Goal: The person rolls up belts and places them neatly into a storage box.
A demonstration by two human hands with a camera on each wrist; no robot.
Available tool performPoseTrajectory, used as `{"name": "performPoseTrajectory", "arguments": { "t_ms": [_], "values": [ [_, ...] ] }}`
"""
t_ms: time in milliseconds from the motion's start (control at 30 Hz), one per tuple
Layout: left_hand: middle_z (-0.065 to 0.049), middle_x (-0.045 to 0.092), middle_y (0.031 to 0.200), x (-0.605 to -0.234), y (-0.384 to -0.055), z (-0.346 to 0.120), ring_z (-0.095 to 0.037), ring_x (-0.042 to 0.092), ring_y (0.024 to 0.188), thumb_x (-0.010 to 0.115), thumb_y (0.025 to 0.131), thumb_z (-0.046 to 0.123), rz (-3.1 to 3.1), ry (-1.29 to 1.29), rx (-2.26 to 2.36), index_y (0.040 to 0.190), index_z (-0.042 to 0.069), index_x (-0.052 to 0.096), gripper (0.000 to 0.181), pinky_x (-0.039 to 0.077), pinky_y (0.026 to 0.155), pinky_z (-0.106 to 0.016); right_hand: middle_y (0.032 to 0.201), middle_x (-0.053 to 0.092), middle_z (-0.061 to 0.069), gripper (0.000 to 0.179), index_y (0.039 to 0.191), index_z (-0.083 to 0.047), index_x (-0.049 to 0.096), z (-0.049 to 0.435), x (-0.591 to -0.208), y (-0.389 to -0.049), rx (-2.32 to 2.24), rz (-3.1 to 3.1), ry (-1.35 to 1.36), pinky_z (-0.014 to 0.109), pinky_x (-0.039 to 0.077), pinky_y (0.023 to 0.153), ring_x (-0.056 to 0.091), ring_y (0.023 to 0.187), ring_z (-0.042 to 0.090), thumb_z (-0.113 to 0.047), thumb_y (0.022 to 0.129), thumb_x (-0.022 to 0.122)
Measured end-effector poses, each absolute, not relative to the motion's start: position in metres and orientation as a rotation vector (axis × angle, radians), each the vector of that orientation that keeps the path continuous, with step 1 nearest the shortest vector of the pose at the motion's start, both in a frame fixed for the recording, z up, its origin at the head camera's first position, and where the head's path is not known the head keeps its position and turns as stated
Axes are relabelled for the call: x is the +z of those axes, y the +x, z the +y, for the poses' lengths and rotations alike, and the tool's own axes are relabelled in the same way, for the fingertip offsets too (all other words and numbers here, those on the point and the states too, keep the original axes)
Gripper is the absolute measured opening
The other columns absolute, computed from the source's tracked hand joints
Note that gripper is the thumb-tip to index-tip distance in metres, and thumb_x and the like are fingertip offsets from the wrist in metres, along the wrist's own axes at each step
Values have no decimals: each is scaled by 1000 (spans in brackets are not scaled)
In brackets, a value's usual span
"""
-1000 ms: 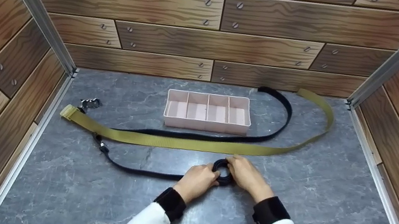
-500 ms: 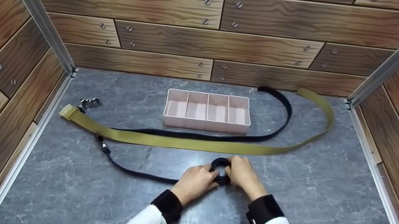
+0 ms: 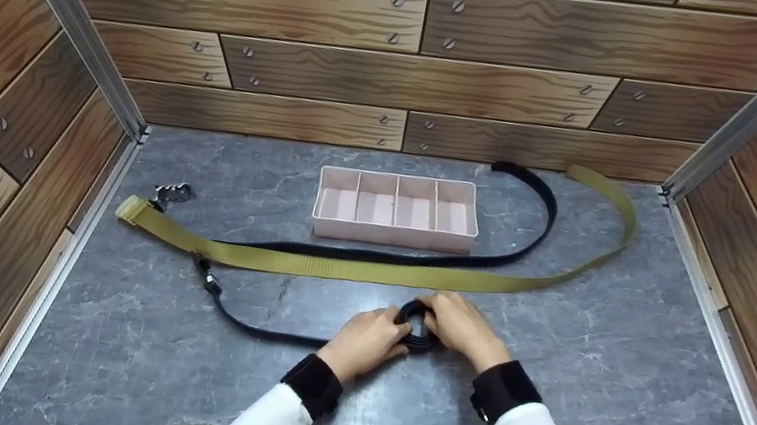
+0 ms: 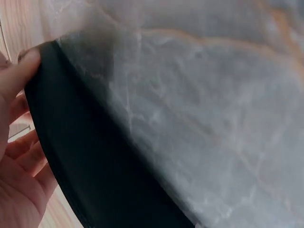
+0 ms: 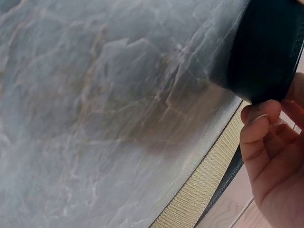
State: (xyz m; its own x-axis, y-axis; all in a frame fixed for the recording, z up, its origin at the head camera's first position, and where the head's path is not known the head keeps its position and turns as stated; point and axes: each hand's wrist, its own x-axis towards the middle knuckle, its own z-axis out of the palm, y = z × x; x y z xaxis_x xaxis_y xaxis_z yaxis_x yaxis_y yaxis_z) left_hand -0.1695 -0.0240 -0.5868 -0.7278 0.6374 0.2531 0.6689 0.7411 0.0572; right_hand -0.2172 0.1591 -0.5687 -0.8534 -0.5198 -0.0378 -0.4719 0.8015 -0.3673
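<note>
I see both hands pinching a rolled black belt (image 3: 418, 343) between them.
The left hand (image 3: 364, 339) nips the roll's left side, the right hand (image 3: 461, 323) its right; the unrolled strap runs out left of the left hand to a metal clasp (image 3: 210, 282). Just beyond the hands I have a yellow belt (image 3: 369, 273), then another black belt (image 3: 409, 258), then a pink tray (image 3: 394, 236) with four compartments.
</note>
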Motion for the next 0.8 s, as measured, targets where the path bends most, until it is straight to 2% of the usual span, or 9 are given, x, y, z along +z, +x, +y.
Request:
{"name": "performPoseTrajectory", "arguments": {
  "t_ms": [167, 333, 400, 533, 633, 700, 800],
  "values": [
    [-7, 56, 84, -588, -168, -19, -20, 59, 67, 68, 79, 35, -2714, -968, -184, 90, 13, 65, 24, 48, 56, -32, 88, 63, 8, 20, 100, -6, 64, 157, -571, -212, -630, 2870, -595, 39, 47, 72, 59, 81, 23, -16, 83, 62],
    [-8, 58, 86, -588, -165, -13, -19, 59, 67, 67, 78, 38, -2700, -892, -129, 89, 14, 66, 26, 49, 56, -32, 85, 64, 13, 28, 107, -3, 62, 152, -569, -203, -761, 2796, -297, 33, 49, 54, 59, 59, 18, -17, 83, 63],
    [-7, 59, 88, -589, -163, -12, -19, 60, 68, 67, 78, 39, -2692, -882, -117, 92, 15, 66, 29, 49, 56, -32, 84, 64, 14, 24, 103, -3, 64, 151, -569, -202, -734, 2825, -304, 34, 48, 52, 59, 59, 20, -13, 81, 63],
    [-4, 60, 90, -589, -159, -17, -19, 60, 71, 72, 75, 38, -2702, -885, -152, 114, 14, 57, 48, 49, 58, -32, 81, 63, 13, 9, 86, -5, 64, 153, -568, -205, -592, 2921, -450, 38, 49, 61, 60, 71, 24, -9, 77, 64],
    [-2, 59, 88, -586, -155, -29, -18, 59, 71, 77, 70, 30, -2728, -904, -228, 120, 13, 50, 60, 48, 58, -32, 82, 63, 13, 12, 87, -5, 64, 159, -566, -209, -547, 2907, -519, 41, 49, 64, 60, 74, 28, -8, 76, 64],
    [-1, 58, 85, -585, -151, -40, -18, 58, 69, 78, 68, 25, -2750, -926, -273, 113, 13, 54, 53, 48, 58, -32, 85, 63, 13, 18, 93, -5, 65, 165, -564, -211, -523, 2890, -552, 42, 49, 66, 60, 77, 29, -7, 75, 65],
    [2, 56, 77, -585, -148, -59, -17, 57, 64, 78, 68, 21, -2792, -958, -297, 93, 15, 64, 29, 47, 56, -32, 86, 62, 11, 21, 97, -5, 65, 176, -561, -214, -468, 2880, -608, 43, 48, 70, 59, 81, 29, -6, 75, 66]
  ]
}}
